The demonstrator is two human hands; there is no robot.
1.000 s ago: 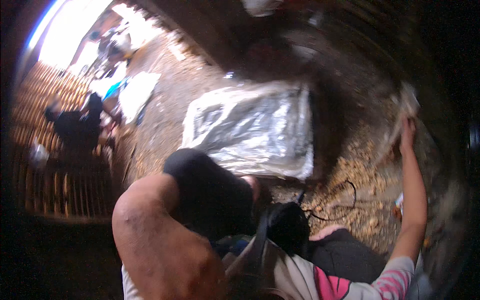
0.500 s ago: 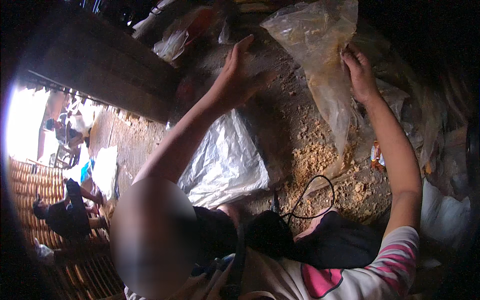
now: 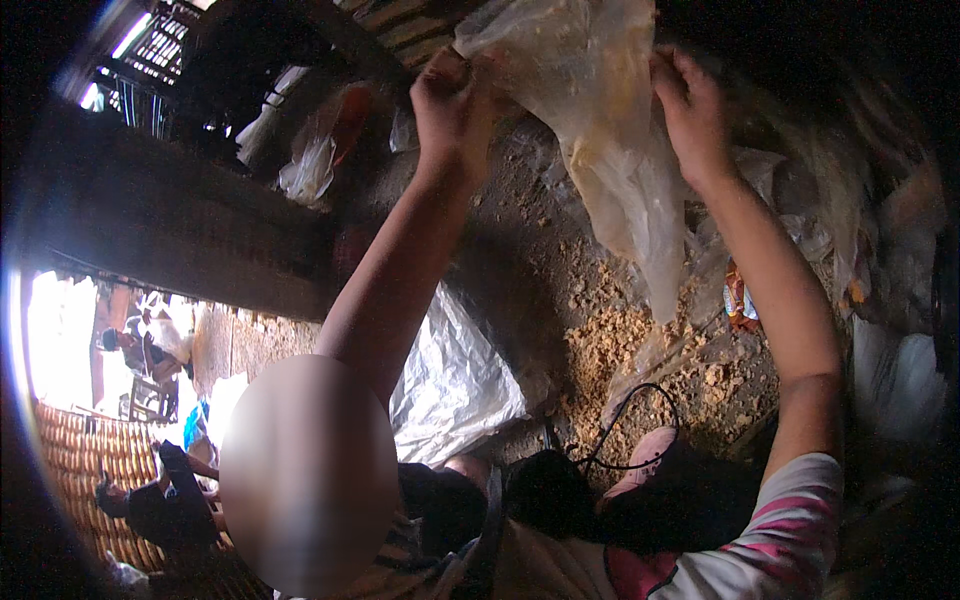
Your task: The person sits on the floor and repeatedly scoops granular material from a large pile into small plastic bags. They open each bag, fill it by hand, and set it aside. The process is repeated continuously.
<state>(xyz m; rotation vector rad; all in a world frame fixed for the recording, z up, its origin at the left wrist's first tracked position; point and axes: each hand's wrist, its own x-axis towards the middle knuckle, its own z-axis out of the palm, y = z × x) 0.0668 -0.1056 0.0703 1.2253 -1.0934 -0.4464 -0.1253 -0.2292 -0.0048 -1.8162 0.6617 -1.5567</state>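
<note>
A large clear plastic sheet or bag (image 3: 600,130), cloudy and stained yellowish, hangs stretched between my raised hands. My left hand (image 3: 450,105) is closed at its upper left corner. At the opposite edge, my right hand (image 3: 690,110) pinches the plastic between thumb and fingers. The lower end tapers to a point just above crumbly tan material (image 3: 620,350) scattered over the dark ground. Below my left forearm a whitish plastic sheet (image 3: 450,385) lies flat.
A black cord loop (image 3: 640,410) lies near my foot (image 3: 645,462). A small orange-brown wrapper (image 3: 740,300) sits beside my right forearm. More crumpled plastic is heaped at right. A dark wooden beam (image 3: 180,220) runs along the left; two people (image 3: 165,495) are beyond it.
My left hand, open and apart from the plastic before, has risen and closed at its corner. The plastic has shifted up and left, with my right hand still at its edge.
</note>
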